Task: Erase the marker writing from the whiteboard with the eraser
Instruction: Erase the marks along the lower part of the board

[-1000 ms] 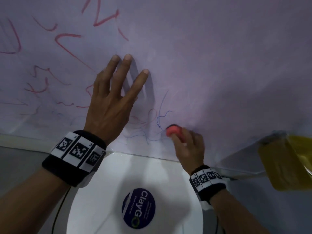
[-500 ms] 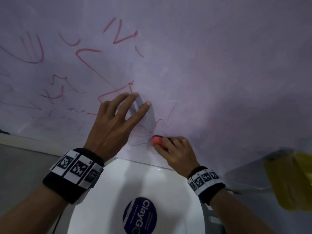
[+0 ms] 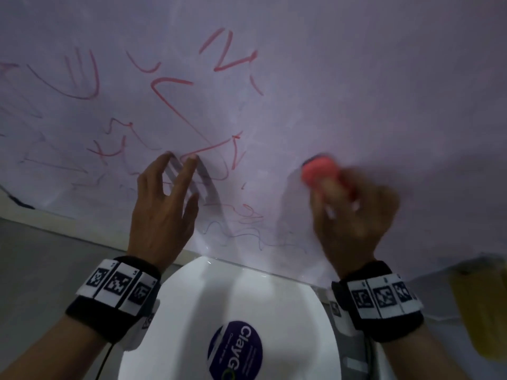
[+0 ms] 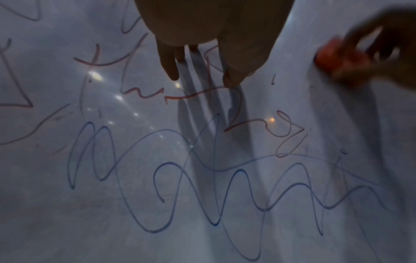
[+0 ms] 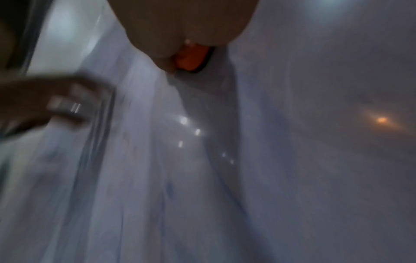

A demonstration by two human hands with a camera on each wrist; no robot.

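The whiteboard (image 3: 343, 78) fills the upper part of the head view, with red marker writing (image 3: 170, 100) on its left half and blue scribbles (image 3: 241, 234) low in the middle. My right hand (image 3: 354, 212) grips a round pink-red eraser (image 3: 319, 171) and presses it on the board, right of the writing; it is motion-blurred. The eraser (image 5: 191, 58) shows orange under my fingers in the right wrist view. My left hand (image 3: 164, 204) rests its spread fingertips on the board over the red strokes. The blue scribbles (image 4: 202, 186) lie below my left fingers (image 4: 168, 65).
A white rounded object with a purple ClayGo sticker (image 3: 236, 349) sits just below the board's lower edge. A yellow translucent thing (image 3: 482, 305) hangs at the right. The board's right half (image 3: 411, 119) carries no writing.
My right hand has swept the eraser up and to the right, away from the blue scribbles. The left hand has slid down the board, fingers now more bent. The view has shifted.
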